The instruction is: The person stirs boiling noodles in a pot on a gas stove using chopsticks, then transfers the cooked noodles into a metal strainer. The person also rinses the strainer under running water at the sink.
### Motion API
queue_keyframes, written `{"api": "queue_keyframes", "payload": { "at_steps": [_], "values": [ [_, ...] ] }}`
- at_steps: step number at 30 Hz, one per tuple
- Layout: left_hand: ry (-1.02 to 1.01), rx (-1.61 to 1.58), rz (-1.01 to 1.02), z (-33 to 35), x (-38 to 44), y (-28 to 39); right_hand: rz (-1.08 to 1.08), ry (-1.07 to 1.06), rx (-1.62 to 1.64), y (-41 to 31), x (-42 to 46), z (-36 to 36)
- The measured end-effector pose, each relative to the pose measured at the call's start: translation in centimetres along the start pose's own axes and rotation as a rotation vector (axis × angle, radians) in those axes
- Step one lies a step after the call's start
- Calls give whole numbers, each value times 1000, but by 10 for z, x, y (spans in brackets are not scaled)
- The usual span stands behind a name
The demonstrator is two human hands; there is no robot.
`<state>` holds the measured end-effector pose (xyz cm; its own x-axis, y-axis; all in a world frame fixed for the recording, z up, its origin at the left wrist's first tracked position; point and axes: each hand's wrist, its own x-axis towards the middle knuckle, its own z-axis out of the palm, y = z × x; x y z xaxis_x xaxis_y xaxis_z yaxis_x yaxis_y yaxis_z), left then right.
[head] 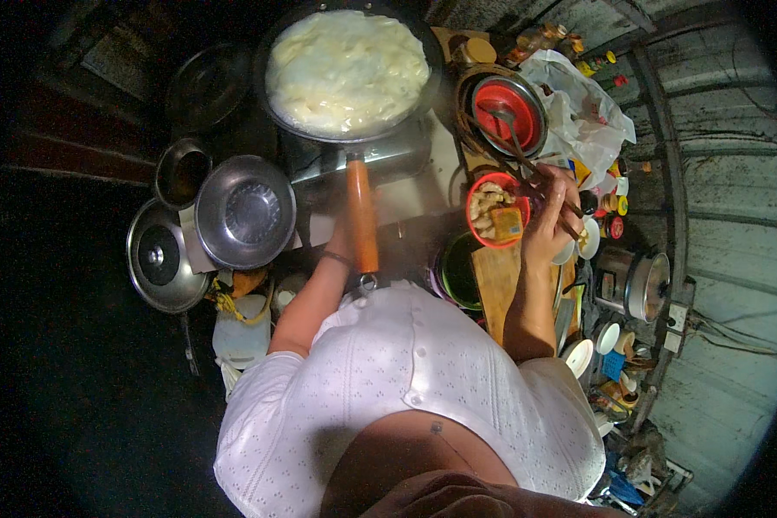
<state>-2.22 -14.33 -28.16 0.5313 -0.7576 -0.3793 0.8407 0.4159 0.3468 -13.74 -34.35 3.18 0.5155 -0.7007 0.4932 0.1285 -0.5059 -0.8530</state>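
My right hand [553,210] is closed around a pair of dark chopsticks [524,162], whose tips point up and left over a metal bowl [538,107] with red inside and a metal spoon in it. Just left of the hand is a red-rimmed bowl [485,204] of pale, finger-like pieces with a yellow packet. A wok [275,120] at the top holds a pale, wet, steaming mass [349,71]. Its orange wooden handle [361,213] points towards me. Behind that handle my left forearm reaches forward; the left hand is mostly hidden, and its grip cannot be seen.
Metal basins [246,210] and a glass-and-metal lid [158,256] stand at the left. To the right are a wooden cutting board [498,285], a white plastic bag [576,97], seasoning jars, small dishes and a metal pot [634,285]. A green-rimmed basin [461,269] sits near my body.
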Motion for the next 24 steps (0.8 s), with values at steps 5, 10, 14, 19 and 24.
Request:
{"api": "queue_keyframes", "payload": {
  "at_steps": [5, 10, 14, 19, 24],
  "values": [
    [-3, -281, -50, 14, -7, -3, -51, -50, -10, 2, 3, -3],
    [-114, -415, -38, 10, -2, -9, -121, -103, -152, 3, 6, -6],
    [-140, -435, -19, 4, 3, -11, -140, -113, -142, 5, 5, -6],
    [-87, -433, 20, 11, 5, -12, -84, -117, -96, 5, 2, -7],
    [-179, -509, -28, 1, 9, -16, -36, -65, -28, 0, 1, -3]
  ]
}}
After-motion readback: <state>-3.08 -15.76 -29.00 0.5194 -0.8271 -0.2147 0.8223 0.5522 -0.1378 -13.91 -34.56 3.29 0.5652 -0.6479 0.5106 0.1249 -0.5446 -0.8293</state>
